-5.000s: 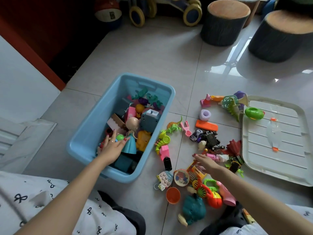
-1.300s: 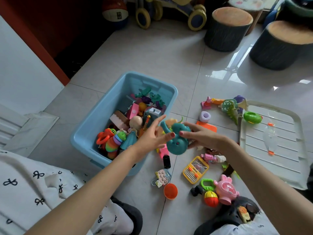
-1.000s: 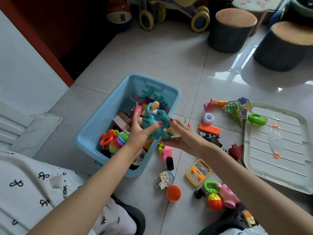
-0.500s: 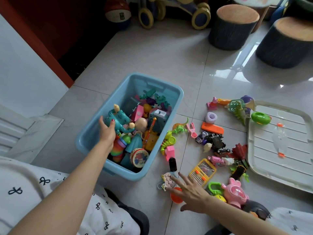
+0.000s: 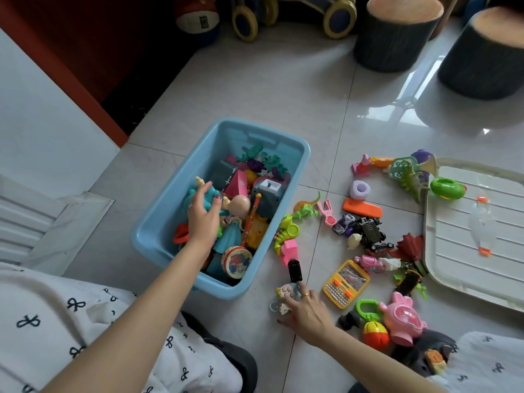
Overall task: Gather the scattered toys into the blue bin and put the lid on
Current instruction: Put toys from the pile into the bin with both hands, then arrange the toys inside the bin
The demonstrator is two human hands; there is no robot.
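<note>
The blue bin (image 5: 284, 143) stands on the tiled floor, filled with several toys. My left hand (image 5: 202, 215) is inside it at the left wall, curled over a teal animal toy (image 5: 209, 194). My right hand (image 5: 307, 312) lies palm down on the floor just in front of the bin. Its fingertips touch a small beige button keychain toy (image 5: 285, 292). Loose toys lie to the right of the bin: a yellow toy phone (image 5: 346, 283), a pink pig (image 5: 401, 321), a black car (image 5: 368, 231) and a green dinosaur (image 5: 304, 209). The cream lid (image 5: 459, 251) lies flat at the far right.
Two stump stools (image 5: 397, 32) (image 5: 487, 52), a ball (image 5: 197, 15) and a wheeled ride-on toy (image 5: 338, 15) stand at the back. A white wall panel (image 5: 42, 137) runs along the left. My knees fill the bottom edge.
Both hands carried the teal toy to the bin, then the left hand took it inside to the left wall. The right hand dropped to the floor and now covers the orange cup.
</note>
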